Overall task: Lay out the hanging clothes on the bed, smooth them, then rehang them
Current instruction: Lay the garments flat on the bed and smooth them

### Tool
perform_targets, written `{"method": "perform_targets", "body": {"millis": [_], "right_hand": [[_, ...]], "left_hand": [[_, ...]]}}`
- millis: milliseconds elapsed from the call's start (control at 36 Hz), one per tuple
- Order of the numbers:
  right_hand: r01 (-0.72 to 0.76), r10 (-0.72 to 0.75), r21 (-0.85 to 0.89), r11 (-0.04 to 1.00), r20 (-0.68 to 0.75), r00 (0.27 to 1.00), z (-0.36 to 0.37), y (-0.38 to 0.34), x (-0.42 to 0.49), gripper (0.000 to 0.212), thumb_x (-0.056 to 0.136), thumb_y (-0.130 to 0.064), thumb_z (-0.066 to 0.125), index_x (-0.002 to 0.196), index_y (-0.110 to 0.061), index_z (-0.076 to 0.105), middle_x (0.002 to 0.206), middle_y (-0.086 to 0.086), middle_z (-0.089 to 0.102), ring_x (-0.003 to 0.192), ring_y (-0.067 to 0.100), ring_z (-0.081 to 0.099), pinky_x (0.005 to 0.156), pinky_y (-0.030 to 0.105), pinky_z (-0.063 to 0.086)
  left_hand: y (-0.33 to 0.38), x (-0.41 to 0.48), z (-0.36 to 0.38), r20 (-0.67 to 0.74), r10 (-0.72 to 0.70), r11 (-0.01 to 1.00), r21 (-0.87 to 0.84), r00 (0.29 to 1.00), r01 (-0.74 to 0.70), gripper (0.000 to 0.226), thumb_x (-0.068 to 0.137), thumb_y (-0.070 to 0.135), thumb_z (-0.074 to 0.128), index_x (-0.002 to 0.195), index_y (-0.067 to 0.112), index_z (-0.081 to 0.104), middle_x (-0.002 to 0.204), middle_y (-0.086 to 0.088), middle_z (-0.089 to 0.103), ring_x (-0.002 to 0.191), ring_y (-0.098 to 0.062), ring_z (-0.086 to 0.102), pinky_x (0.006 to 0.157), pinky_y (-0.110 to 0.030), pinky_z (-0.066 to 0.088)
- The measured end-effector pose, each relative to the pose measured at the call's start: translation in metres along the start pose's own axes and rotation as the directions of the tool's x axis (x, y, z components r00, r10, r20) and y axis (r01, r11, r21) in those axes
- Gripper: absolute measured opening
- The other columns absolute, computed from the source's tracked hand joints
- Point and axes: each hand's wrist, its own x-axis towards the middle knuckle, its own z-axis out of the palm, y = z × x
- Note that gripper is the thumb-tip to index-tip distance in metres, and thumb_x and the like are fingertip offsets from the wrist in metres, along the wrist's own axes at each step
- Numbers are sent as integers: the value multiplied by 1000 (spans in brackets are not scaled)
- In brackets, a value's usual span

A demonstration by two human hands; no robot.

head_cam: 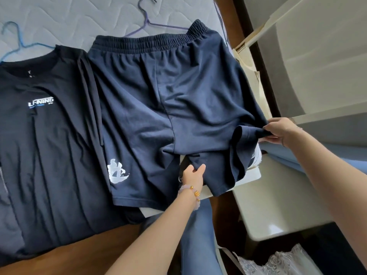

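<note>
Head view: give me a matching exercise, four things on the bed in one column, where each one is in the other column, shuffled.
1 shorts
2 T-shirt
3 blue hanger
4 purple hanger

A pokes out above the shorts' waistband
B hem gripped by left hand and right hand
C left of the shorts, white logo on chest
D pokes out above the T-shirt's collar

Pairs: 1-B, 2-C, 3-D, 4-A

Two hangers [20, 43] [147, 21], one T-shirt [49, 135], one pair of shorts [158, 96], two hands [193, 175] [278, 132].
</note>
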Motion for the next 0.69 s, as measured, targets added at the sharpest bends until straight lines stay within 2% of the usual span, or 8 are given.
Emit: {"method": "perform_targets", "body": {"millis": [111, 167, 222, 306, 417, 556, 611, 694], "right_hand": [[115, -140, -289, 951, -67, 988, -22, 10, 8, 31, 77, 8, 47, 92, -11, 68, 79, 11, 61, 72, 24, 55, 52, 21, 49], [121, -166, -392, 912, -84, 982, -30, 20, 9, 33, 74, 4, 48, 89, -14, 71, 85, 10, 63, 82, 23, 56, 70, 25, 44], [124, -171, -426, 896, -73, 983, -30, 30, 8, 32, 73, 7, 47, 77, -17, 68, 82, 8, 59, 83, 22, 52, 73, 26, 37], [142, -205, -431, 891, -103, 973, -23, 42, 6, 29, 74, 10, 44, 77, -12, 64, 79, 12, 55, 80, 24, 49, 70, 26, 34], [110, -227, -460, 881, -206, 952, -12, 50, 4, 30, 78, 0, 45, 94, -16, 64, 99, 16, 63, 88, 32, 55, 72, 30, 40], [67, -223, -505, 861, -255, 941, -8, 60, 12, 35, 83, -13, 51, 117, -16, 57, 121, 13, 60, 114, 35, 53, 92, 39, 44], [87, -243, -498, 863, -258, 935, -7, 61, 11, 37, 84, -14, 53, 121, -11, 54, 124, 16, 58, 116, 36, 52, 94, 40, 43], [173, -321, -469, 866, -255, 912, 3, 61, -2, 37, 84, -11, 51, 121, -8, 55, 122, 16, 59, 113, 36, 54, 92, 39, 43]], "left_hand": [[-26, -10, -9, 137, -112, 977, -164, 984, 134, 15, 92, 24, 56, 96, 9, 53, 106, -9, 60, 99, -26, 61, 90, -37, 52], [-34, -15, -17, 184, -132, 950, -257, 974, 177, 8, 98, 17, 48, 98, 11, 53, 106, -6, 63, 97, -22, 64, 79, -31, 59], [-36, -14, -24, 176, -133, 946, -272, 975, 178, 11, 99, 15, 46, 106, 9, 53, 110, -8, 63, 100, -24, 64, 70, -25, 60], [-32, -7, -26, 136, -140, 951, -256, 981, 172, 20, 97, 10, 48, 114, 0, 50, 117, -20, 61, 109, -37, 61, 71, -35, 61], [-27, -3, -21, 114, -176, 965, -179, 978, 194, 22, 93, 7, 53, 110, -6, 51, 108, -24, 61, 102, -39, 61, 87, -57, 52], [-42, 21, -24, 59, -113, 994, 8, 992, 113, 28, 64, 22, 60, 84, 2, 55, 96, -19, 66, 94, -32, 63, 88, -53, 53], [-26, 5, -30, 20, -69, 991, 117, 997, 66, 18, 69, 22, 59, 80, 7, 54, 85, -12, 63, 84, -25, 60, 82, -43, 52], [-22, -13, -52, -87, 22, 996, 89, 996, -14, 6, 82, 12, 61, 80, 15, 56, 83, -6, 64, 82, -22, 64, 77, -33, 51]]}}
